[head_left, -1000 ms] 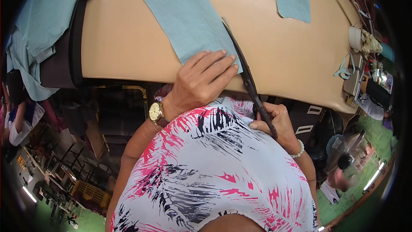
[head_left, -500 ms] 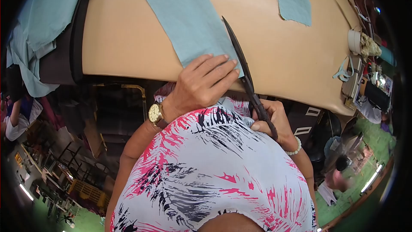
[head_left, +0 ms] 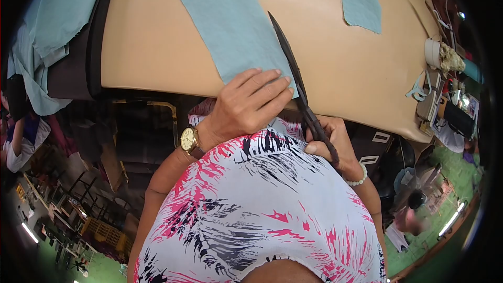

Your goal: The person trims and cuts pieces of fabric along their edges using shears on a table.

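Note:
A long light-blue strip of fabric [head_left: 225, 21] lies flat on the tan tabletop [head_left: 152, 42], its near end at the table's front edge. My left hand [head_left: 251, 99], with a watch on the wrist, lies on that near end, fingers stretched out over the cloth. Dark metal scissors [head_left: 293, 65] run along the strip's right edge with their blades together, pointing away from me. Their handles are in my right hand [head_left: 332, 141], which is closed around them just off the table's front edge. A bead bracelet is on that wrist.
Another blue fabric piece [head_left: 361, 2] lies at the back right. More blue cloth [head_left: 57, 15] hangs over the table's left side. Assorted items, including a white roll [head_left: 433, 52], stand along the right edge. A yellow crate [head_left: 107, 233] is on the floor at lower left.
The scissors have slid slightly forward and left along the strip's edge, with my right hand moving along. My left hand stays on the cloth.

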Action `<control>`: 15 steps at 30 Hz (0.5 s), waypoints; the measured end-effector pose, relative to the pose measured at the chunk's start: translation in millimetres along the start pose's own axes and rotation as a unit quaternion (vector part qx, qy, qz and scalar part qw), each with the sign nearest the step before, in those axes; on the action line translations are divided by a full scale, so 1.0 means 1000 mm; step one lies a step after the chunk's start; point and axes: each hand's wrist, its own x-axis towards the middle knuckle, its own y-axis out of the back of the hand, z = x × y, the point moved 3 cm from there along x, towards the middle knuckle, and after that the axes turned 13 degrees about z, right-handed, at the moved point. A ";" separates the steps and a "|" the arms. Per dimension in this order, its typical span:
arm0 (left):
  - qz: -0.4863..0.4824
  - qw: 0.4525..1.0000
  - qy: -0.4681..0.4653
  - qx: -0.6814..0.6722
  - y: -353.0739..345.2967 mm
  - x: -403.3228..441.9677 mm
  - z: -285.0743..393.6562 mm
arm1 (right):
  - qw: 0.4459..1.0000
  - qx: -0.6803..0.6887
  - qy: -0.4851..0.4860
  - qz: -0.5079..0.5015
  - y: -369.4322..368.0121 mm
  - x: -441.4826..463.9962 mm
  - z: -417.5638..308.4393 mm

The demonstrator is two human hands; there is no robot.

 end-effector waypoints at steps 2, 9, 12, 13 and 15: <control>0.003 1.000 0.000 -0.005 -0.001 0.000 0.001 | 1.000 0.002 0.009 0.007 0.000 0.001 0.003; 0.002 1.000 0.002 -0.017 0.000 0.002 0.002 | 1.000 0.004 0.003 0.014 -0.003 0.002 0.003; 0.003 1.000 0.000 -0.018 0.000 0.001 0.001 | 1.000 0.001 0.000 0.015 -0.003 0.002 0.004; 0.003 1.000 -0.002 -0.018 0.000 0.002 0.001 | 1.000 -0.001 0.002 0.016 -0.002 0.002 0.004; 0.005 1.000 0.001 -0.021 0.001 0.002 0.001 | 1.000 -0.004 0.004 0.018 -0.002 0.002 0.003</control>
